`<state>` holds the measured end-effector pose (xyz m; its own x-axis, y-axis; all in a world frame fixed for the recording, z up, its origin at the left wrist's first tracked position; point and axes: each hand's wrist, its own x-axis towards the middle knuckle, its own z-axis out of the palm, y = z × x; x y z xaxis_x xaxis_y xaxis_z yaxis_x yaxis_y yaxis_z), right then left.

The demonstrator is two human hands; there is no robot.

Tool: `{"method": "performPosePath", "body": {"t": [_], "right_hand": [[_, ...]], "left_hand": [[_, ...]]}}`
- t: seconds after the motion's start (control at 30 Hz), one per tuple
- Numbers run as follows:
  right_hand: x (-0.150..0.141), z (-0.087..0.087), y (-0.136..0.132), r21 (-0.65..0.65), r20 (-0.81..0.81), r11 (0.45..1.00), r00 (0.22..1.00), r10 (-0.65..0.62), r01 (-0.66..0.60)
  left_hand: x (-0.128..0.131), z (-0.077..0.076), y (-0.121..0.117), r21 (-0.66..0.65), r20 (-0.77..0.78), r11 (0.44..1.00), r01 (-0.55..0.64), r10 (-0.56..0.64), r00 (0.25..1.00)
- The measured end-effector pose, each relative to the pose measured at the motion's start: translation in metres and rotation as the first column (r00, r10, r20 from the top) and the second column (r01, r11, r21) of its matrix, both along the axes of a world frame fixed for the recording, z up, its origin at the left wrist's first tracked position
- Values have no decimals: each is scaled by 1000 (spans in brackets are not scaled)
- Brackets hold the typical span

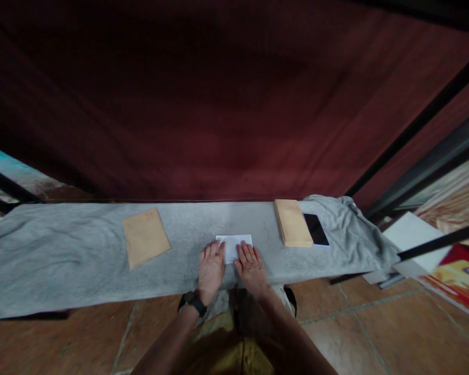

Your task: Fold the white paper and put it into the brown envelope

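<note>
A small white sheet of paper (232,247), seemingly folded, lies flat on the grey cloth in front of me. My left hand (211,265) rests on its left side, fingers stretched out and pointing away from me. On the right side of the paper lies my right hand (251,266), also flat with its fingers extended. Neither hand grips anything. To the left, a single brown envelope (145,238) lies apart at a slant. A stack of brown envelopes (293,224) sits to the right of my hands.
A dark-screened phone (316,229) lies against the right side of the stack. The grey cloth (82,250) covers a long narrow bench. Behind it hangs a dark red curtain (226,130). Black metal bars (422,130) flank the bench, and a red-yellow box (459,278) stands low right.
</note>
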<state>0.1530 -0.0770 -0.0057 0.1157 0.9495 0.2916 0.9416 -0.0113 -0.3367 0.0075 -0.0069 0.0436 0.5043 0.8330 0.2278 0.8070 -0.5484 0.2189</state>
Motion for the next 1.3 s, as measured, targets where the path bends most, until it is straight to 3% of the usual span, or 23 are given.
{"method": "performPosePath", "body": {"t": [0.1,0.2,0.37,0.5,0.7,0.83,1.03,1.1,1.17,1.23,1.27,1.3], "right_hand": [[1,-5,-2,26,32,1000,999,-1,1],[4,-7,-3,69,35,997,999,-24,21],[13,-4,-7,41,-4,997,998,-62,62],[22,-5,-12,28,-3,997,997,-75,75],[30,-3,-10,33,14,998,999,-48,48],[32,6,-3,-16,-15,999,999,-50,49],[30,5,-11,54,-229,993,969,-89,104],[31,3,-15,85,-381,985,919,-104,147],[35,3,-17,101,-576,968,807,-129,227],[39,8,-16,66,-783,948,605,-145,313],[41,12,-14,26,-872,941,468,-143,337],[41,17,-13,-16,-939,940,317,-130,341]], "left_hand": [[21,-11,2,-36,20,990,135,-134,991],[30,-25,5,-54,11,994,100,-99,995],[5,-40,7,25,17,998,61,-61,998],[-17,-42,11,43,6,994,104,-105,994],[-17,-27,14,45,-85,977,209,-205,975],[-1,-10,6,-10,-219,923,386,-378,899],[20,6,-8,-13,-270,925,381,-370,889],[22,15,-3,-19,-217,940,340,-336,917],[23,28,7,-60,-97,965,256,-261,961],[24,43,20,-167,128,977,136,-115,985],[25,49,24,-246,282,965,90,-18,959],[27,54,27,-334,452,940,72,93,887]]}}
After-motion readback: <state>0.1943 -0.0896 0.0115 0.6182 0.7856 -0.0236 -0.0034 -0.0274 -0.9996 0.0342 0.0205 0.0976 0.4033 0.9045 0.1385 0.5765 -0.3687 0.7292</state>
